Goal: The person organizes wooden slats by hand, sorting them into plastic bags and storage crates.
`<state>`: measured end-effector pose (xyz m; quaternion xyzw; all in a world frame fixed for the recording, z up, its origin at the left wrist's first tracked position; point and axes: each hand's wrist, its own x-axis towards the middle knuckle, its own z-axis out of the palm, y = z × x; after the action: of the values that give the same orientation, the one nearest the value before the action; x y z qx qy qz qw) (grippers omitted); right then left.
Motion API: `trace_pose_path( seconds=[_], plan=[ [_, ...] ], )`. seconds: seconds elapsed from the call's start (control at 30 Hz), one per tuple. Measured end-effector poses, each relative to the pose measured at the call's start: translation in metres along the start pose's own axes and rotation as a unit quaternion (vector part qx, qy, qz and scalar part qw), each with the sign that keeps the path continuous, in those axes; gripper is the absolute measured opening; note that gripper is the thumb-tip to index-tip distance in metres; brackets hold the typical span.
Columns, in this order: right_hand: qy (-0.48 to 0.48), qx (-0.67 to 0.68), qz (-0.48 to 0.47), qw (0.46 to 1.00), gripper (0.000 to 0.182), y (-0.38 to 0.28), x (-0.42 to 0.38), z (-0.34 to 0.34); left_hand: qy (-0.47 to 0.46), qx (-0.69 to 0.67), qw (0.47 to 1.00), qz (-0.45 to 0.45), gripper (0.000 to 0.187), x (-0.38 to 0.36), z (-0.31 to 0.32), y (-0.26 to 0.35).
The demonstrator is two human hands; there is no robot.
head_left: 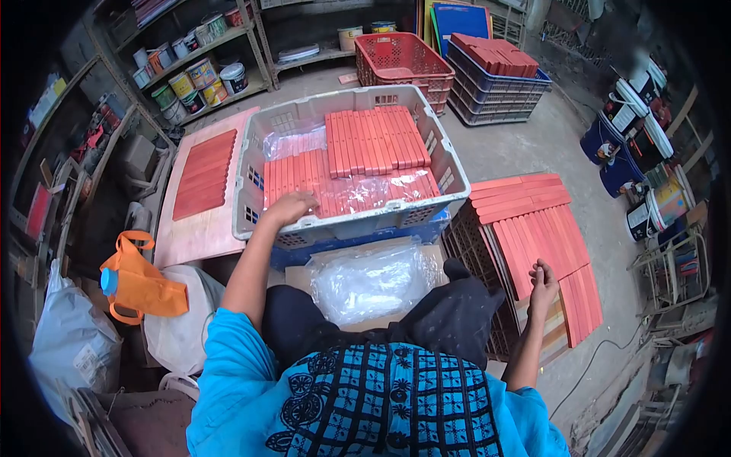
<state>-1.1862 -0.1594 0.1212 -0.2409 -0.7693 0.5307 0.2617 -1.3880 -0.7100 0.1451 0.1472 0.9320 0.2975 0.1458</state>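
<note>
My left hand [294,207] lies over the near left side of a grey plastic crate [354,221], fingers stretched out onto red-painted wooden strips [283,177] inside. A higher block of red strips [377,141] fills the crate's right part, with clear plastic film [373,192] around it. On the right, my right hand [543,285] is above rows of red wooden strips [541,236] laid on another crate [476,247]. Its fingers are curled together; whether something thin is between them cannot be made out. Clear plastic bags [373,282] lie in front of my lap.
A board [171,244] with red strips [205,175] stands at left, near an orange bag [152,282] with a blue-capped bottle [109,282]. Behind are a red crate [403,65] and stacked blue crates [495,95]. Paint buckets [632,137] line the right; a cable [601,354] crosses the floor.
</note>
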Motion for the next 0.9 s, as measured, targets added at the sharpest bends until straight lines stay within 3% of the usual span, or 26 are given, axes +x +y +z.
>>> trace_pose_path(
  seconds=[0.17, 0.2, 0.3, 0.43, 0.47, 0.57, 0.67, 0.77, 0.9],
  plan=[
    [-0.038, 0.021, -0.075, 0.996, 0.024, -0.048, -0.002, 0.023, 0.009, 0.039, 0.998, 0.049, 0.036, -0.005, -0.006, 0.014],
    [-0.06, 0.017, -0.091, 0.994, 0.024, -0.056, -0.003, 0.03, 0.036, 0.011, 0.999, -0.011, 0.037, -0.009, -0.007, 0.025],
    [-0.132, 0.022, -0.116, 0.984, 0.022, -0.082, -0.013, 0.052, 0.053, 0.048, 0.997, -0.03, 0.038, -0.016, -0.012, 0.033],
    [-0.261, 0.017, -0.128, 0.957, 0.021, -0.116, -0.036, 0.082, 0.245, -0.04, 0.966, -0.075, 0.029, -0.036, -0.012, 0.053],
    [-0.297, 0.002, -0.141, 0.945, 0.021, -0.122, -0.041, 0.091, 0.313, -0.056, 0.948, 0.007, 0.025, -0.038, -0.009, 0.05],
    [-0.415, -0.109, -0.251, 0.868, 0.024, -0.134, -0.05, 0.123, 0.355, -0.252, 0.889, 0.14, 0.025, -0.073, 0.0, 0.086],
    [-0.553, -0.164, -0.199, 0.792, 0.028, -0.13, -0.059, 0.169, 0.226, -0.373, 0.877, 0.201, 0.028, -0.109, 0.01, 0.093],
    [-0.607, -0.223, -0.2, 0.736, 0.03, -0.084, -0.068, 0.231, 0.159, -0.485, 0.836, 0.202, 0.041, -0.123, 0.019, 0.067],
    [-0.631, -0.327, -0.22, 0.668, 0.035, 0.018, -0.107, 0.303, 0.178, -0.591, 0.773, 0.143, 0.047, -0.135, 0.025, 0.039]
  ],
)
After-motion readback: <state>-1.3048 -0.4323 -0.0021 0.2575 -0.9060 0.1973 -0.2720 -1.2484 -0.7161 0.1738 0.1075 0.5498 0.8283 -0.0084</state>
